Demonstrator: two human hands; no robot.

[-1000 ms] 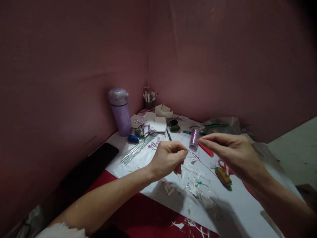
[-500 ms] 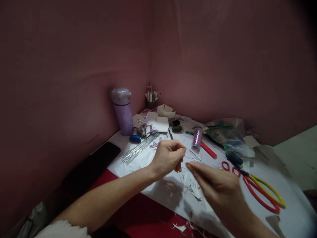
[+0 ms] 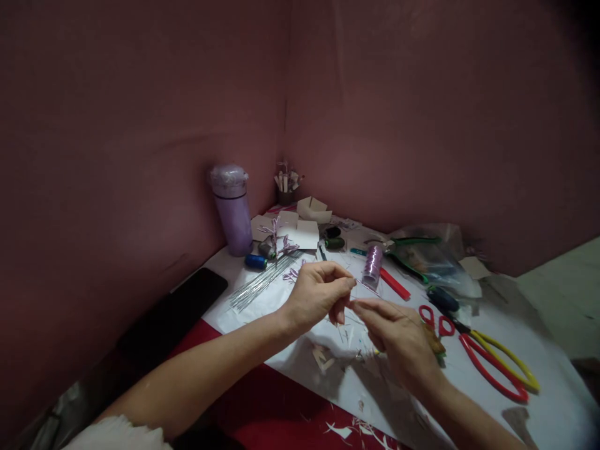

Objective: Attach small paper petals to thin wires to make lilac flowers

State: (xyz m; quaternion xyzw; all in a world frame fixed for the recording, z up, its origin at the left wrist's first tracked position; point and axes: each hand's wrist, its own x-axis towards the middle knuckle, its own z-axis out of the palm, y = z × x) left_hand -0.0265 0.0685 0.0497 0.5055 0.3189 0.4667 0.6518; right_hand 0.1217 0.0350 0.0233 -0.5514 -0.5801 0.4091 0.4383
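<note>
My left hand [image 3: 321, 292] is closed, thumb and forefinger pinching a thin wire [image 3: 366, 287] that juts out to the right over the paper. Just below and to the right, my right hand [image 3: 396, 331] is pinched too, its fingertips close to the left ones. It seems to grip a fine thread, hardly visible. Behind the hands stands a spool of shiny purple thread [image 3: 372, 265]. Purple thread-wrapped sprigs [image 3: 276, 240] lie beyond my left hand, by a bundle of straight wires [image 3: 265, 282].
A lilac bottle [image 3: 234, 219] stands by the wall, with a black phone-like slab [image 3: 178, 306] in front. At right lie red-and-yellow-handled pliers [image 3: 501, 365], red-handled scissors [image 3: 437, 320] and green-handled pliers [image 3: 407, 265]. Scraps litter the white paper [image 3: 300, 369].
My right hand has moved up and slightly left, closer to my left fingertips, and turned a little. My left hand has shifted slightly to the right, still pinching the wire.
</note>
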